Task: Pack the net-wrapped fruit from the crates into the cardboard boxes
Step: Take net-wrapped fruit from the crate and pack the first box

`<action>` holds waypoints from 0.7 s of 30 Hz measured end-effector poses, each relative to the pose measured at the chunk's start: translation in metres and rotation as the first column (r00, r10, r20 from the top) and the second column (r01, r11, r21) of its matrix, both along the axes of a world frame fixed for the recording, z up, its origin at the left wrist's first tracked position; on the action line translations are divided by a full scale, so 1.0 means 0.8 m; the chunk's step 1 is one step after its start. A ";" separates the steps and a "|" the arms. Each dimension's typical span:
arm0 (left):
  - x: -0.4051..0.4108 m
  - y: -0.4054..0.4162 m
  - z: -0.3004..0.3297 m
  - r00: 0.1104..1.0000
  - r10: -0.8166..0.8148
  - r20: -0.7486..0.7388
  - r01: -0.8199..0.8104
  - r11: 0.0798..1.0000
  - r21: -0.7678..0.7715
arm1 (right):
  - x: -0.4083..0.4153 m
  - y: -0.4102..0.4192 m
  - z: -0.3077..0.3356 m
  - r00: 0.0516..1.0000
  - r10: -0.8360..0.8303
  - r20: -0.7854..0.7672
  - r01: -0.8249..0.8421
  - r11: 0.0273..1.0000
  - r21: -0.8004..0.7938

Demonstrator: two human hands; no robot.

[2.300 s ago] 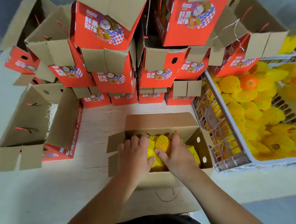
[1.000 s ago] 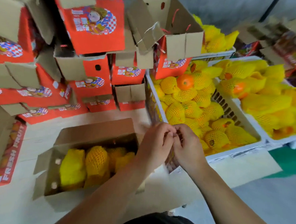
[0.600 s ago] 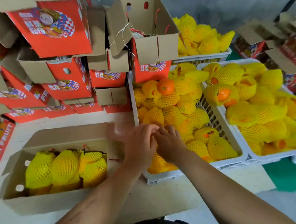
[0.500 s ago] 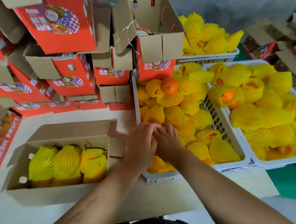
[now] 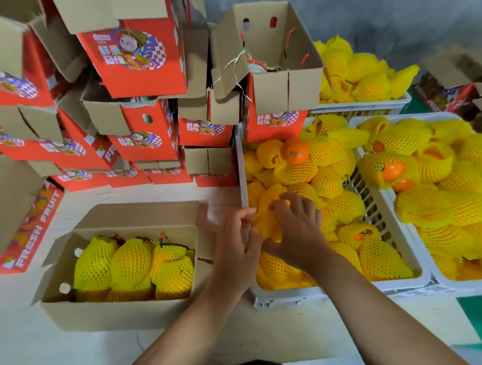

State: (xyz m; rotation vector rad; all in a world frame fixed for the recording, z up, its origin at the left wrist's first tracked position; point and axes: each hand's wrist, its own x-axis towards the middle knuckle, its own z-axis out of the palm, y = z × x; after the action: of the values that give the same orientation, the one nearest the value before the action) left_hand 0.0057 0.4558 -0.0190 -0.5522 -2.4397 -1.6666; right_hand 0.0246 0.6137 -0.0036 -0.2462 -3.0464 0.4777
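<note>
Yellow net-wrapped fruit gripped by both hands over the near white crate.
Left hand and right hand fingers clamp it; the open cardboard box, left of the crate, holds more.

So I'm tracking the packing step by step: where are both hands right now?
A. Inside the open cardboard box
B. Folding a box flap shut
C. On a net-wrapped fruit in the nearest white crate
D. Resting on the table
C: the left hand and right hand close around a net-wrapped fruit in the nearest white crate, beside the open cardboard box.
</note>
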 end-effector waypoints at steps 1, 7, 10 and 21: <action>-0.001 -0.004 0.001 0.999 0.007 0.052 -0.009 0.999 0.035 | 0.001 0.000 0.004 0.993 -0.115 -0.025 0.110 0.983 -0.148; -0.022 -0.027 0.021 0.895 -0.221 0.387 0.236 0.972 0.008 | 0.010 -0.027 -0.002 0.944 -0.329 0.036 0.297 0.794 -0.531; -0.032 -0.042 0.031 0.879 -0.322 0.351 0.346 0.938 -0.008 | 0.025 -0.034 0.007 0.862 -0.506 0.004 0.361 0.609 -0.706; -0.073 -0.187 0.067 0.789 -0.458 0.409 0.282 0.862 0.422 | -0.028 -0.233 0.087 0.905 -0.425 0.000 0.216 0.461 -0.861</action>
State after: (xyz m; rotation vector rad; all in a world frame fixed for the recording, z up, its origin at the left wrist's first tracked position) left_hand -0.0525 0.3066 0.0345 -0.6561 -2.3545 -2.6318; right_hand 0.0024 0.4273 0.0662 -0.7275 -2.1727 1.7884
